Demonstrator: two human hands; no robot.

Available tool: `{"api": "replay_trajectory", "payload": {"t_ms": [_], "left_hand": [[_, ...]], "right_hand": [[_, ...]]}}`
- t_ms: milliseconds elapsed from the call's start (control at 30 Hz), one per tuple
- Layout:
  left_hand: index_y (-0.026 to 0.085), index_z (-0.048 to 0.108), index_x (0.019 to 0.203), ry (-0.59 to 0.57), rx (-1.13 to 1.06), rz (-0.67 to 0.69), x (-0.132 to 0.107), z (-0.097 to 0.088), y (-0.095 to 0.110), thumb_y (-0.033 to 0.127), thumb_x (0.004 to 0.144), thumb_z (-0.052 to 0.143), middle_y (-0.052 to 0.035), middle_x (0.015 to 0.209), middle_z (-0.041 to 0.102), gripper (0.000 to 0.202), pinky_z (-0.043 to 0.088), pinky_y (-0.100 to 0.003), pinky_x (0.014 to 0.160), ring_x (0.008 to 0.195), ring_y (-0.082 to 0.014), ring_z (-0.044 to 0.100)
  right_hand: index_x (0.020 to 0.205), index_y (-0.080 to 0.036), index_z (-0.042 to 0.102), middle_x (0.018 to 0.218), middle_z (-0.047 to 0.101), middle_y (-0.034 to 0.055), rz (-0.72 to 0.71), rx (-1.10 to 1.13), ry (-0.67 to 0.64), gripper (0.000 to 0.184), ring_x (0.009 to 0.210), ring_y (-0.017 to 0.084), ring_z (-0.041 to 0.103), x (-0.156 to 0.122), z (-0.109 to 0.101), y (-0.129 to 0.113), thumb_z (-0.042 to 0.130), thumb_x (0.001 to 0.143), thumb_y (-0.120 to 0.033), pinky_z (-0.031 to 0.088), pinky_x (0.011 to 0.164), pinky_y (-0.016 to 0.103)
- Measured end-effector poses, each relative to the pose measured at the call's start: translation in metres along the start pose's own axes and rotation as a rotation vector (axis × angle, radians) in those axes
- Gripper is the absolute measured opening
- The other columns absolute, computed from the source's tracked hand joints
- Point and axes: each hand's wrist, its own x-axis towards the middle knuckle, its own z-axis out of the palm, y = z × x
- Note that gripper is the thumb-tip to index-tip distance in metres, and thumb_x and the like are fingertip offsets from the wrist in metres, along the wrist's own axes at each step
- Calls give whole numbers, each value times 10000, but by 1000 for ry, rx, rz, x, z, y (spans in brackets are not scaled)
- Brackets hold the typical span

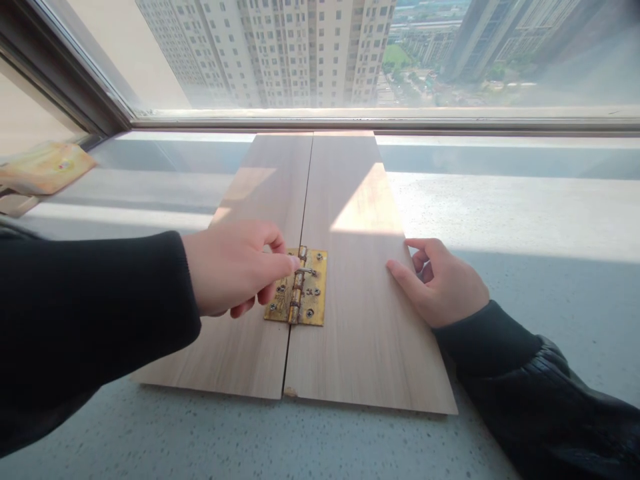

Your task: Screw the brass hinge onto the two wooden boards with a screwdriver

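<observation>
Two pale wood-grain boards lie side by side, the left board [240, 360] and the right board [350, 347], with a narrow gap between them. A worn brass butt hinge [320, 300] spans the gap, with screws in its leaves. Over the hinge, my left hand [235, 267] is closed in a pinch on a thin silver metal piece [306, 271], whose end reaches a screw on the right leaf. Its exact kind is unclear. My right hand [440, 280] grips the right board's outer edge, thumb on top and the other fingers curled at the side.
The boards rest on a speckled pale sill [525, 220], their far ends near the window frame [350, 125]. At the far left lies an orange-yellow packet [50, 167] next to a partly cut-off beige object [17, 205]. Sunlight falls in bright patches across the sill and boards.
</observation>
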Motion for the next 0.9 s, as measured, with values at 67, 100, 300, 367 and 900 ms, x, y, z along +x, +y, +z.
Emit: {"api": "replay_trajectory", "payload": {"t_ms": [67, 100, 300, 367, 900], "left_hand": [[173, 504, 779, 80, 120, 83, 1, 0, 4, 389, 819, 365, 16, 463, 542, 260, 274, -230, 387, 335, -96, 410], [170, 508, 751, 127, 187, 126, 3, -1, 6, 375, 804, 384, 14, 461, 533, 246, 288, -234, 416, 365, -100, 422], [168, 507, 703, 197, 447, 268, 12, -4, 9, 328, 762, 434, -11, 554, 537, 185, 317, -256, 516, 500, -120, 444], [172, 508, 710, 179, 480, 306, 13, -6, 8, 336, 764, 435, -11, 551, 531, 187, 324, -261, 522, 502, -122, 442], [222, 548, 796, 157, 860, 622, 12, -9, 0, 299, 786, 412, -8, 483, 452, 156, 169, -289, 468, 411, -128, 314]], "right_hand": [[996, -208, 556, 699, 575, 10, -1, 0, 1, 395, 535, 153, 495, 0, 0, 0, 518, 750, -514, 382, 548, 320], [997, -208, 556, 698, 575, 10, -2, -1, 0, 395, 537, 152, 496, 0, 0, 0, 517, 750, -514, 382, 550, 320], [985, -209, 557, 695, 570, 4, 8, -8, -5, 380, 544, 147, 499, -1, -1, -2, 520, 750, -506, 374, 545, 308], [983, -209, 555, 690, 568, 2, 13, -11, -5, 374, 547, 148, 501, -1, -1, -3, 519, 753, -502, 370, 543, 306], [976, -198, 543, 682, 564, 12, 2, -21, -15, 369, 562, 168, 514, -1, -2, -3, 503, 764, -497, 357, 531, 301]]}}
